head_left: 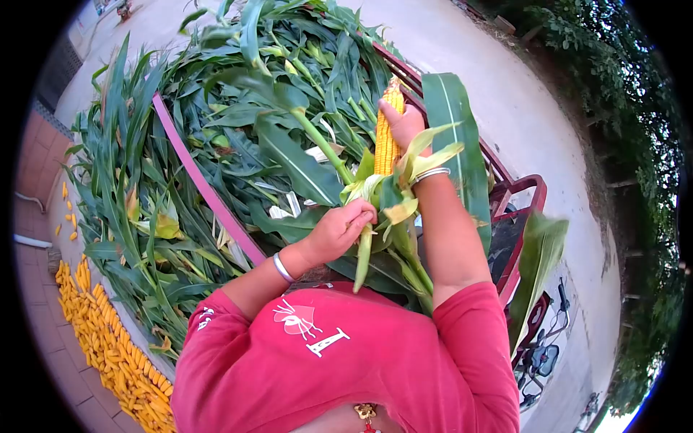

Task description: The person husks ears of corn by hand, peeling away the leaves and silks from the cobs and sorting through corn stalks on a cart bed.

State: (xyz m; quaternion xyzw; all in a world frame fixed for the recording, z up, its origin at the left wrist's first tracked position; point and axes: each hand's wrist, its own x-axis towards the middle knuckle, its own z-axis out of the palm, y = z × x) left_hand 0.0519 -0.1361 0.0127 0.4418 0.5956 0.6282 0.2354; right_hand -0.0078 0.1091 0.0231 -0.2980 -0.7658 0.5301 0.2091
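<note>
A yellow corn cob (388, 137), bare of husk along its upper part, points up and away from me. Round its upper right side my right hand (404, 124) is closed, with the thumb near the tip. At the cob's base, peeled pale green husk leaves (411, 162) spread out. My left hand (342, 229) is closed on the husk just below the cob, and a green husk end hangs under it. A thick green stalk (317, 137) with broad leaves runs up and left from there.
Cut corn stalks (238, 137) are heaped in front and left, crossed by a pink bar (202, 184). Several husked cobs (115, 346) lie on the floor at lower left. A red metal frame (523, 187) stands at right, with a parked vehicle's handlebar (559, 314) beyond.
</note>
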